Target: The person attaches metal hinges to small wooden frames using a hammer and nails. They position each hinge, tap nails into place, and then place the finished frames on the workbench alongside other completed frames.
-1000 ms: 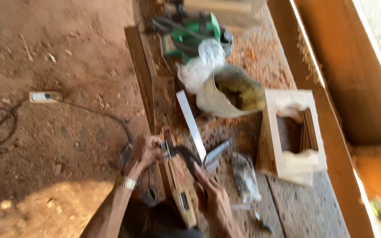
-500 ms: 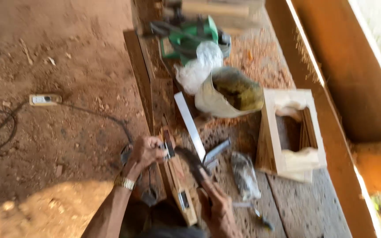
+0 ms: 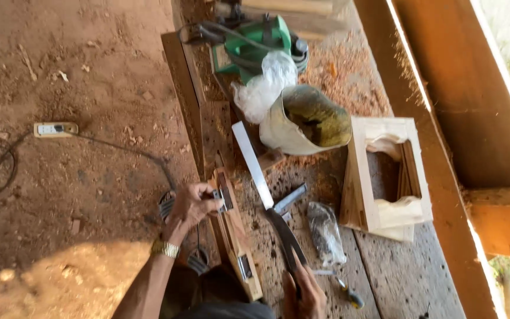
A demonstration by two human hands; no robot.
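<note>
While the left hand [image 3: 191, 207] clamps its grip on the metal fitting at the top of a narrow wooden piece [image 3: 235, 233] at lower centre of the frame, the right hand [image 3: 304, 293] at the bottom edge closes its grip on the dark handle of a long blade [image 3: 254, 166] lying up the counter [image 3: 396, 277]. The piece overhangs the counter edge, so a slip could drop it or swing the blade toward the left fingers. Compared with a second ago, both hands sit much the same; the view has merely steadied.
</note>
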